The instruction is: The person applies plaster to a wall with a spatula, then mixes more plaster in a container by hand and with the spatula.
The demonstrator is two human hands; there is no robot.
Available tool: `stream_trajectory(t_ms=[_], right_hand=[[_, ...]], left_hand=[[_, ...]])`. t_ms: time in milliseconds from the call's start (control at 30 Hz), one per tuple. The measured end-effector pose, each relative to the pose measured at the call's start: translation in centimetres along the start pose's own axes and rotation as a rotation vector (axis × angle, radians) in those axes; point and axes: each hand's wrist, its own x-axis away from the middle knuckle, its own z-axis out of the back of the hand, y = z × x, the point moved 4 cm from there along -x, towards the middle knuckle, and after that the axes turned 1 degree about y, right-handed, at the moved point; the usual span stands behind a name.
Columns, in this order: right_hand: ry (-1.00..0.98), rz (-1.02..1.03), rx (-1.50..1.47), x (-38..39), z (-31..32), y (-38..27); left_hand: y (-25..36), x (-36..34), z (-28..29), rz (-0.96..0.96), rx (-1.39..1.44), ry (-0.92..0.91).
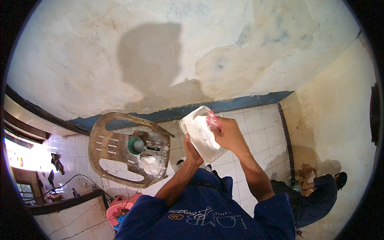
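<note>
In front of my body my left hand (193,153) grips the lower left side of a white, shallow rectangular container (186,123). Smooth white paste (203,135) covers much of its inside. Over the container's right side, my right hand (229,134) is closed around a small red-pink piece (213,118). Its far end is hidden by the fingers and paste, so I cannot tell what kind of tool it is.
A stained plastic chair (96,149) at left carries a green cup (136,146) with white contents and a bag of white powder (151,165). A pink tub (117,209) is lower left. Another person (322,200) is low at right. Ahead is a patchy wall (240,72).
</note>
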Motion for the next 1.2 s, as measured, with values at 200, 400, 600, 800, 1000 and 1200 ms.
stream_trajectory(t_ms=[200,400,600,800,1000,1200], right_hand=[[0.015,-0.041,0.018,0.0,-0.2,-0.4],[-0.056,0.061,-0.027,0.3,-1.5,-1.0],[-0.029,-0.048,-0.016,0.0,-1.1,-1.5],[-0.036,-0.03,-0.022,0.0,-0.7,-1.3],[-0.098,-0.016,0.105,0.2,-1.5,-1.4],[0.01,-0.021,0.161,-0.8,1.7,-2.0]], left_hand=[[0.3,0.2,-0.1,-0.006,-0.012,0.034],[0.5,0.3,0.6,-0.027,-0.016,0.048],[0.7,0.4,0.5,-0.025,-0.008,0.021],[0.9,0.4,0.2,-0.022,0.008,0.022],[1.2,0.2,0.1,-0.032,-0.029,0.042],[1.3,0.5,-0.8,-0.014,0.011,0.02]])
